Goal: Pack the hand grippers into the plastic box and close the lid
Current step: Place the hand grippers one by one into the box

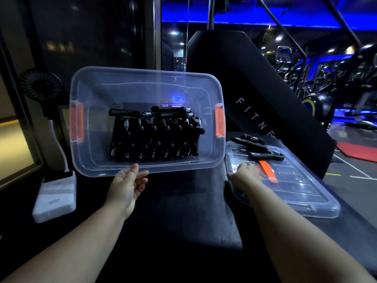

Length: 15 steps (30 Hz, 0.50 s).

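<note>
The left hand (126, 184) pinched the rim of the plastic box (98, 90) holding hand grippers (155, 135), and the right hand (247, 175) touched the lid (302, 193), its grip impossible to tell.

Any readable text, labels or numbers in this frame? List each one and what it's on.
"F I T N E": white spaced letters on the black slanted panel behind the table. The rest of the word is hidden.
No readable text on the plastic box, the lid or the white case at left.
Any marks on the gym machines in the background are too dark and blurred to read.
</note>
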Each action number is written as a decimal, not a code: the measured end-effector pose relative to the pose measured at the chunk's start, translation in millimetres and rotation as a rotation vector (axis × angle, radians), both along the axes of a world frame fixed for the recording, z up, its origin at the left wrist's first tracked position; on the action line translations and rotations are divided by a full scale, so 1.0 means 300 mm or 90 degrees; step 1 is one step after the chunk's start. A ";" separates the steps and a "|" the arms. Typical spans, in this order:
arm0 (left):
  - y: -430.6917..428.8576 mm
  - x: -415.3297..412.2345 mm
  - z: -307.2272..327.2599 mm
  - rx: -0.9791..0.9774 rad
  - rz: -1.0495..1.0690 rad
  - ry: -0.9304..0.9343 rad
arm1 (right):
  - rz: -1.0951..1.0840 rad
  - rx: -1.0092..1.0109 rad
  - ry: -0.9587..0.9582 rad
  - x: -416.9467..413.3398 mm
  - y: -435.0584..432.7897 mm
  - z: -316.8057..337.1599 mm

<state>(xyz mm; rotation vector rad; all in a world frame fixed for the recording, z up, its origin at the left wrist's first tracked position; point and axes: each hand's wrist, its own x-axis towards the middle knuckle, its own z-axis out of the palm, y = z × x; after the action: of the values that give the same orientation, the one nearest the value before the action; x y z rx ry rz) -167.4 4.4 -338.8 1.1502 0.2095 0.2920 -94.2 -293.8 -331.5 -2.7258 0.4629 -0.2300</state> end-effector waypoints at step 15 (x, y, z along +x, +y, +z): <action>0.003 -0.016 0.004 0.004 -0.011 -0.007 | 0.022 0.002 0.002 -0.144 0.049 -0.036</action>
<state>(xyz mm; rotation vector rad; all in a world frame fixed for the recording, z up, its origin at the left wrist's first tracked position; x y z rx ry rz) -172.3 5.5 -337.7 1.1565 0.1899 0.2843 -137.3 -279.2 -342.3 -2.7283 0.4170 -0.2165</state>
